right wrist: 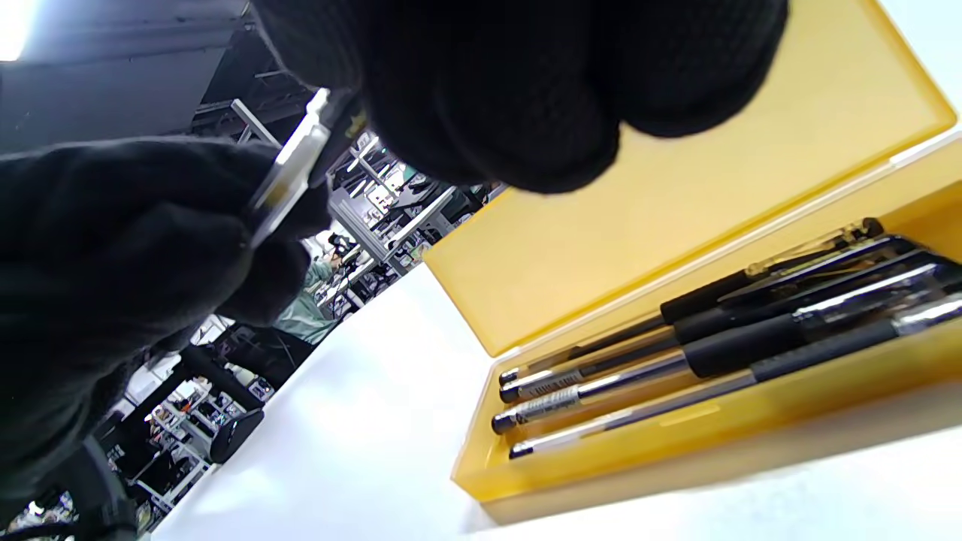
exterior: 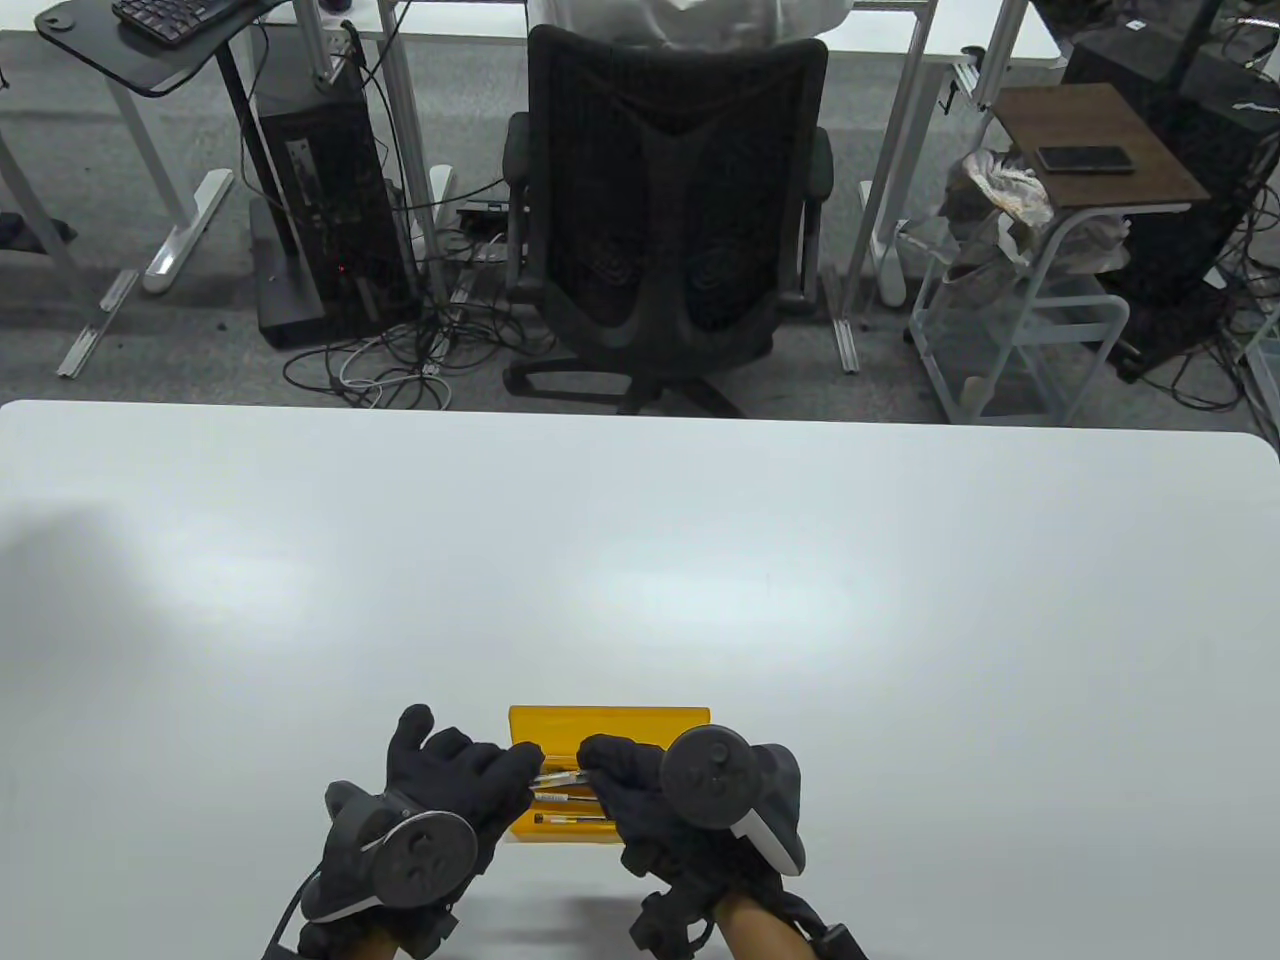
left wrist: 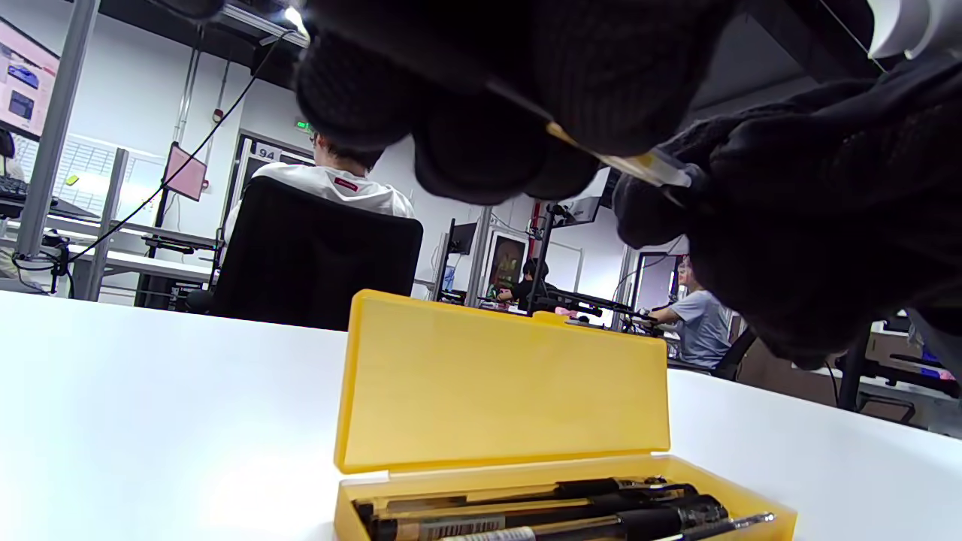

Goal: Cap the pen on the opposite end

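Note:
A clear-barrelled pen [exterior: 560,777] is held level between both hands, just above an open yellow pen case [exterior: 610,718]. My left hand [exterior: 505,775] pinches its left end and my right hand [exterior: 605,765] pinches its right end. The pen shows in the left wrist view [left wrist: 627,163] between the left fingers [left wrist: 488,143] and the right glove. In the right wrist view [right wrist: 289,174] it runs from the right fingers [right wrist: 488,113] into the left glove. Both pen ends are hidden in the gloves, so I cannot tell where the cap is.
The case tray holds several black-grip pens [right wrist: 721,353], also seen in the left wrist view [left wrist: 556,511]. Its lid [left wrist: 503,383] stands open on the far side. The white table [exterior: 640,560] stretches beyond, with a black office chair [exterior: 670,200] behind its far edge.

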`<move>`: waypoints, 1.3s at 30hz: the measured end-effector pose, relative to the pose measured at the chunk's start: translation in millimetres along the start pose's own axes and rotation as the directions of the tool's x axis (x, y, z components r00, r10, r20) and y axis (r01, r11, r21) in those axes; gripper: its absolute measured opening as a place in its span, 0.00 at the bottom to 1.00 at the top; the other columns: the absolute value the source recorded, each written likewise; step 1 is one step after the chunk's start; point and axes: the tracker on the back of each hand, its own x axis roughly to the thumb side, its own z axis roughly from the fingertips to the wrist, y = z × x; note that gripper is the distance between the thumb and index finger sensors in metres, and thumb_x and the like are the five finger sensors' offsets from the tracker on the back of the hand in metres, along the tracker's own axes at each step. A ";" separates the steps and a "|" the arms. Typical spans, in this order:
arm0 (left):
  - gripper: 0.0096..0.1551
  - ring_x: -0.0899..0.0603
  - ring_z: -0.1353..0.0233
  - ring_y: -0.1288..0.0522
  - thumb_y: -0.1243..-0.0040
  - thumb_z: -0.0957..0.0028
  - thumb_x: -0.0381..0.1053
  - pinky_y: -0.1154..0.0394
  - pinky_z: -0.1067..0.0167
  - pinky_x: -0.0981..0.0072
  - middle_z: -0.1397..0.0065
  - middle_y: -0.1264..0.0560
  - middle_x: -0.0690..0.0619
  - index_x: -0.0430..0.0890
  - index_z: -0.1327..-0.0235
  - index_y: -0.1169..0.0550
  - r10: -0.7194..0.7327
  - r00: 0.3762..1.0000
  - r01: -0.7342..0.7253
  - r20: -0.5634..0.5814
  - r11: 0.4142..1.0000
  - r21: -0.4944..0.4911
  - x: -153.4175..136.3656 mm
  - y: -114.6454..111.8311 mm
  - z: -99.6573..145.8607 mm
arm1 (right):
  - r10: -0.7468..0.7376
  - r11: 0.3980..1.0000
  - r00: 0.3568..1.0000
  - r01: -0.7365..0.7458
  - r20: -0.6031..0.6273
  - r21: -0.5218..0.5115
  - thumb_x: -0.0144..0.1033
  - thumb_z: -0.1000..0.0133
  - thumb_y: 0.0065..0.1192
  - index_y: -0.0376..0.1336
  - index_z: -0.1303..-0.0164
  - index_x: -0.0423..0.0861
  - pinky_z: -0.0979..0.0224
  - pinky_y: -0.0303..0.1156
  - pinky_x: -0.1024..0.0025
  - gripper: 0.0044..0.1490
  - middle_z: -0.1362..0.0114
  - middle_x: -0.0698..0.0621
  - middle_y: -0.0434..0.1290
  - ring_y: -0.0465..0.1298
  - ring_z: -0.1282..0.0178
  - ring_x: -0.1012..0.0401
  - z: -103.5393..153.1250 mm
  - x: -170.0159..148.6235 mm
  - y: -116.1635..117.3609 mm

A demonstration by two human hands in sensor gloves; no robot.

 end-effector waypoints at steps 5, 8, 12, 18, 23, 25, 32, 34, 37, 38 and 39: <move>0.25 0.36 0.43 0.25 0.37 0.48 0.46 0.50 0.30 0.20 0.46 0.16 0.41 0.42 0.38 0.18 -0.043 0.998 0.042 0.036 0.999 0.024 8.3 3.9 -2.6 | 0.157 0.987 0.986 -0.155 0.056 -0.037 0.39 0.49 0.57 0.72 0.39 0.44 0.51 0.79 0.56 0.29 0.57 0.51 0.83 0.82 0.65 0.61 2.3 16.3 1.1; 0.24 0.37 0.42 0.26 0.36 0.48 0.46 0.50 0.29 0.20 0.45 0.16 0.41 0.43 0.39 0.18 -0.118 0.991 0.115 0.063 0.992 0.045 12.2 6.4 -2.4 | 0.169 0.986 0.984 -0.169 0.058 0.005 0.39 0.49 0.58 0.72 0.39 0.43 0.50 0.79 0.56 0.30 0.57 0.50 0.83 0.82 0.64 0.60 2.2 16.5 3.9; 0.24 0.37 0.33 0.30 0.35 0.48 0.49 0.53 0.29 0.19 0.37 0.18 0.47 0.49 0.38 0.18 -0.210 0.975 0.208 0.070 0.977 0.035 14.2 5.9 -3.4 | 0.310 0.945 0.946 -0.318 0.090 0.082 0.45 0.50 0.61 0.75 0.44 0.41 0.55 0.80 0.58 0.30 0.63 0.51 0.85 0.83 0.69 0.62 3.9 21.4 17.0; 0.35 0.34 0.27 0.36 0.34 0.46 0.52 0.54 0.30 0.19 0.24 0.28 0.41 0.46 0.25 0.29 -0.059 0.998 0.059 -0.005 0.995 0.079 4.5 7.3 1.0 | 0.344 0.937 0.939 -0.341 -0.030 0.079 0.47 0.50 0.59 0.76 0.47 0.43 0.55 0.80 0.59 0.30 0.63 0.52 0.85 0.83 0.69 0.62 -0.2 15.4 19.8; 0.30 0.36 0.38 0.25 0.35 0.44 0.54 0.44 0.32 0.24 0.35 0.19 0.42 0.44 0.30 0.24 0.546 0.787 -0.487 -0.288 0.836 0.255 -22.5 6.3 6.6 | 0.158 0.986 0.985 -0.161 -0.071 -0.033 0.43 0.49 0.57 0.73 0.43 0.42 0.54 0.80 0.59 0.30 0.59 0.52 0.85 0.84 0.66 0.62 2.1 2.7 1.2; 0.29 0.36 0.40 0.24 0.33 0.44 0.53 0.42 0.32 0.25 0.38 0.18 0.42 0.43 0.32 0.22 0.755 0.560 -0.703 -0.341 0.651 0.286 -30.9 -6.2 9.6 | -0.042 0.999 0.999 0.042 0.016 -0.002 0.42 0.49 0.57 0.72 0.40 0.43 0.52 0.80 0.58 0.30 0.56 0.51 0.84 0.84 0.64 0.60 1.0 1.8 1.6; 0.31 0.38 0.32 0.29 0.34 0.42 0.50 0.46 0.28 0.25 0.28 0.24 0.45 0.47 0.25 0.29 0.906 0.332 -0.886 -0.261 0.395 0.242 -34.1 -20.2 8.7 | -0.006 0.995 0.999 0.002 0.045 0.101 0.42 0.50 0.56 0.73 0.42 0.45 0.52 0.80 0.58 0.30 0.56 0.51 0.84 0.84 0.63 0.61 0.4 11.6 17.1; 0.29 0.39 0.33 0.28 0.34 0.42 0.50 0.46 0.27 0.26 0.29 0.23 0.46 0.49 0.27 0.27 0.890 0.394 -0.864 -0.229 0.444 0.238 -31.0 -16.0 8.6 | -0.026 0.992 0.999 0.020 0.046 0.121 0.42 0.50 0.56 0.74 0.42 0.45 0.52 0.80 0.58 0.30 0.56 0.51 0.84 0.84 0.63 0.61 -0.2 12.7 21.7; 0.27 0.39 0.33 0.28 0.37 0.42 0.50 0.46 0.27 0.26 0.31 0.23 0.46 0.48 0.29 0.26 0.869 0.449 -0.838 -0.205 0.490 0.240 -29.6 -9.6 7.8 | -0.063 0.990 0.997 0.058 0.034 0.125 0.43 0.50 0.57 0.73 0.42 0.44 0.51 0.79 0.57 0.30 0.55 0.50 0.84 0.84 0.63 0.59 -0.2 12.7 24.1; 0.27 0.39 0.33 0.28 0.38 0.42 0.50 0.45 0.27 0.26 0.31 0.22 0.47 0.48 0.29 0.25 0.850 0.489 -0.812 -0.197 0.526 0.253 -29.8 -6.0 8.6 | -0.060 0.994 0.998 0.057 0.025 0.094 0.43 0.50 0.59 0.73 0.40 0.43 0.51 0.79 0.56 0.31 0.55 0.49 0.84 0.84 0.62 0.59 0.1 12.7 23.2; 0.27 0.39 0.33 0.28 0.38 0.42 0.51 0.45 0.27 0.27 0.31 0.22 0.47 0.48 0.29 0.26 0.833 0.523 -0.782 -0.183 0.554 0.285 -31.5 -1.4 10.1 | -0.034 0.999 0.999 0.034 0.015 0.043 0.43 0.50 0.60 0.73 0.40 0.42 0.51 0.79 0.56 0.31 0.55 0.48 0.85 0.84 0.62 0.58 0.5 12.4 22.1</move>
